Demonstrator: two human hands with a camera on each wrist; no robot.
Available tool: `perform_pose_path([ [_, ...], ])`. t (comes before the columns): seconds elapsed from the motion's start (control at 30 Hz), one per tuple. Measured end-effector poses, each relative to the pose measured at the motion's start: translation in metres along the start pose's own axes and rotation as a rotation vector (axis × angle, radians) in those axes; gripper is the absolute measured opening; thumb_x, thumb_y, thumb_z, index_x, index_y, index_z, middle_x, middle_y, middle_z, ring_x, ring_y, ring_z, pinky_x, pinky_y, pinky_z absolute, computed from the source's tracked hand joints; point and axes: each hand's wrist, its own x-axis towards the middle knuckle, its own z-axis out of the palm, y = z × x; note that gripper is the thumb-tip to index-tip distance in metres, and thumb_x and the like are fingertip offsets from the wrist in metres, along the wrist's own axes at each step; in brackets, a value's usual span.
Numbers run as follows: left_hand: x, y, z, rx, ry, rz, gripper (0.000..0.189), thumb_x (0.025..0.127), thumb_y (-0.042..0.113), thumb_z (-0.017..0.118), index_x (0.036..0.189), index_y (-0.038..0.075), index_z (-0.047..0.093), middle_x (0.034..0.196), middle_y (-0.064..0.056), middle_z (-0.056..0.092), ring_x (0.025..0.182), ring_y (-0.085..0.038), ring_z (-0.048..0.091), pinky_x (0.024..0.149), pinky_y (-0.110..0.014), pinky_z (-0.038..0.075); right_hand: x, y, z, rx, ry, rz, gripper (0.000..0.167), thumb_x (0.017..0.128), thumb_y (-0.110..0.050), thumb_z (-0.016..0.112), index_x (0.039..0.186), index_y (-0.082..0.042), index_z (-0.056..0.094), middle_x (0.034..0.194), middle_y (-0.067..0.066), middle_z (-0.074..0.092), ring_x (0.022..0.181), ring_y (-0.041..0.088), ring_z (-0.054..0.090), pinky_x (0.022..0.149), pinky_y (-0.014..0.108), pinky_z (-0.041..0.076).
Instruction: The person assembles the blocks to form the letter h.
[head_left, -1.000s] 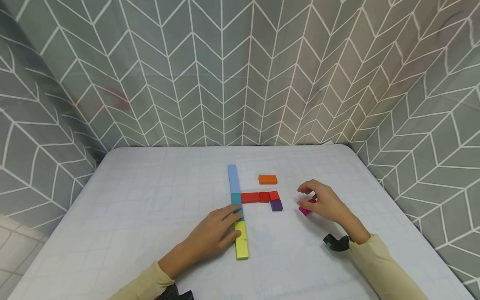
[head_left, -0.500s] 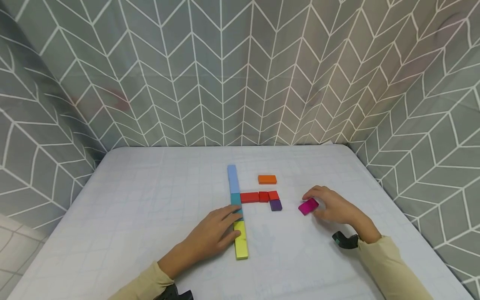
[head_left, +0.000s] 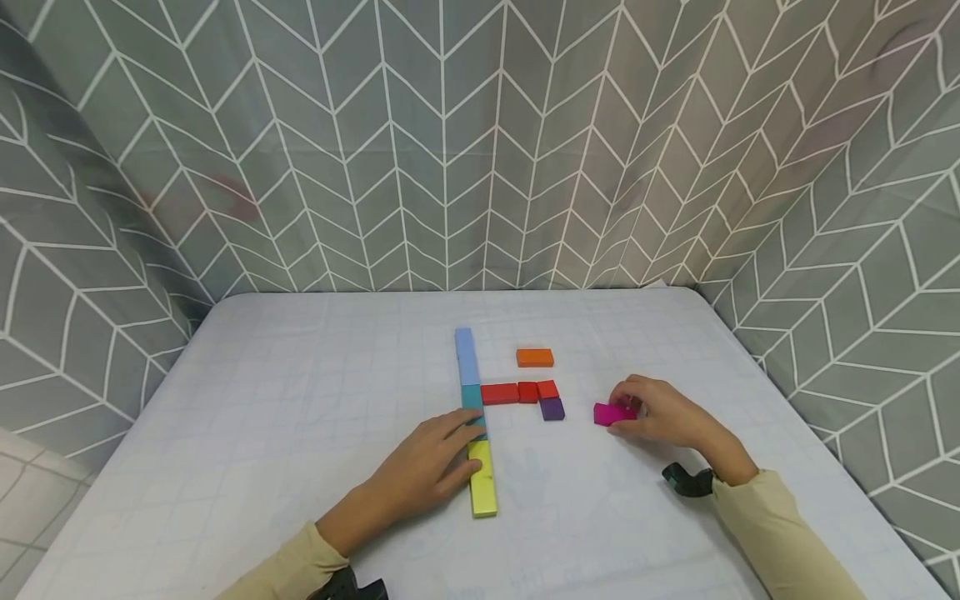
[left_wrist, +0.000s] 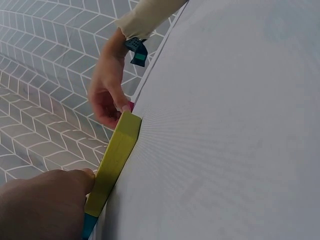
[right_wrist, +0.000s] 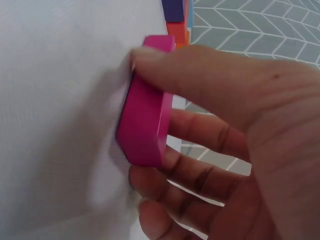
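Between the thumb and fingers of my right hand (head_left: 663, 414) is a magenta block (right_wrist: 142, 120), pinched close over the white cloth in the right wrist view. My left hand (head_left: 412, 471) lies with extended fingers across a vertical row of blocks. Its fingertips touch a teal block (head_left: 471, 396) and its thumb is on the yellow block (head_left: 483, 492). At the far end of this row is a light blue block (head_left: 466, 357). A short row of red blocks (head_left: 500, 394) runs right from the teal part, with a purple block (head_left: 552, 409) just below its end.
An orange block (head_left: 535, 357) lies apart, beyond the red row. White cloth covers the table (head_left: 300, 375), and a grey curtain (head_left: 480, 150) with white lines hangs behind and at both sides. A dark wrist device (head_left: 688, 481) hangs under the right wrist.
The magenta block has turned from slanted to nearly level. My right hand has shifted slightly right overall, loosened from the block, then closed its thumb and fingers on it again. The left hand stays put.
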Motion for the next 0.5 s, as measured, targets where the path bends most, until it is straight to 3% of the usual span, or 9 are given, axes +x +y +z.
perform_pose_path([
  [0.13,-0.0003,-0.0001,-0.0002,0.002,0.013,0.013,0.049,0.104,0.04,0.065,0.144,0.011,0.061,0.155,-0.005,0.049,0.141,-0.022,0.047,0.114,-0.042,0.041,0.0004,-0.0043,0.0014,0.034,-0.014,0.055,0.043,0.083,-0.028,0.09,0.114,-0.008,0.069,0.096,-0.003,0.06,0.082,0.016,0.056,0.068,0.029,0.054],
  [0.3,-0.0005,-0.0012,0.0,0.0,0.011,0.014,0.05,0.104,0.041,0.064,0.144,0.012,0.061,0.156,-0.004,0.049,0.142,-0.02,0.046,0.115,-0.041,0.041,-0.0031,-0.0092,-0.0007,0.091,-0.089,0.045,0.062,0.08,-0.027,0.092,0.131,-0.006,0.064,0.123,0.01,0.056,0.087,0.017,0.057,0.07,0.029,0.056],
  [0.4,-0.0004,-0.0018,0.0002,-0.002,0.005,0.011,0.05,0.104,0.041,0.064,0.145,0.012,0.061,0.156,-0.004,0.048,0.142,-0.019,0.045,0.115,-0.041,0.04,-0.0049,-0.009,-0.0021,0.12,-0.142,0.028,0.065,0.08,-0.02,0.091,0.136,-0.004,0.061,0.135,0.015,0.049,0.091,0.018,0.057,0.073,0.03,0.057],
  [0.5,-0.0002,-0.0022,0.0002,-0.004,0.003,0.01,0.05,0.104,0.042,0.063,0.145,0.012,0.061,0.156,-0.004,0.048,0.142,-0.019,0.045,0.115,-0.041,0.04,-0.0049,-0.0061,-0.0024,0.133,-0.169,0.013,0.064,0.081,-0.016,0.089,0.137,-0.003,0.06,0.136,0.014,0.047,0.094,0.019,0.056,0.075,0.03,0.057],
])
